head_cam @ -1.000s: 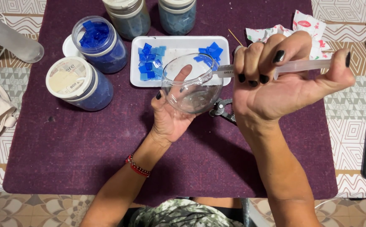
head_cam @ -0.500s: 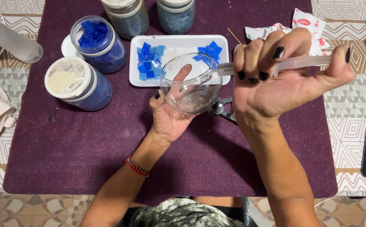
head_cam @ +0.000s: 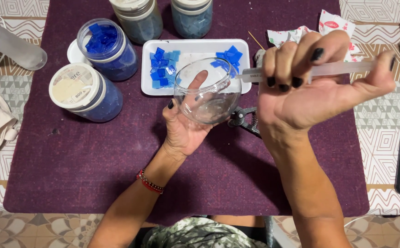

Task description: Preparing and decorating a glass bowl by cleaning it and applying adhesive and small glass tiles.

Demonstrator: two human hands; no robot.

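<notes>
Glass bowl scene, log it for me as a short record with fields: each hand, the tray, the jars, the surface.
left hand: cups clear glass bowl from below
right hand: grips clear tube, nozzle at bowl rim
tray: white tray with blue tiles in two heaps
jars: open jar of blue tiles; lidded jar beside it
surface: purple mat
</notes>
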